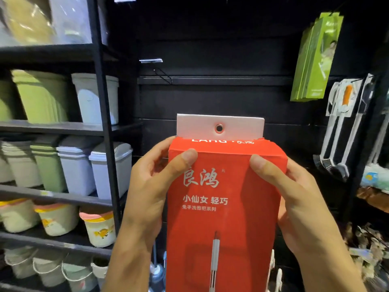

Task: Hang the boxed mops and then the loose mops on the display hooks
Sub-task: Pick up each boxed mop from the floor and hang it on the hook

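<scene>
1. I have the red mop box (226, 207) upright in front of me, held between both hands, low against the black display wall (210, 98).
2. My left hand (147, 186) wraps the box's left edge, thumb pressed flat on the front face near the top corner; the fingers are behind the box, out of sight.
3. My right hand (294, 197) clasps the right edge the same way, thumb on the front, fingers curled round the back.
4. The white hang tab (220, 127) stands up from the box top, and its metal eyelet (219, 128) faces me, clear of my thumbs.
5. I judge this to be the boxed-mop stage, still early: the box is carried, not hung.
6. An empty display hook (163, 75) juts from the wall up and to the left, well above the tab.
7. The next move calls for raising the box and shifting it left until the eyelet lines up with the hook's tip, then pushing it on squarely.
8. Green boxes (313, 60) hang at the upper right, loose mops (345, 123) below them; bins (92, 165) fill the left shelving.
</scene>
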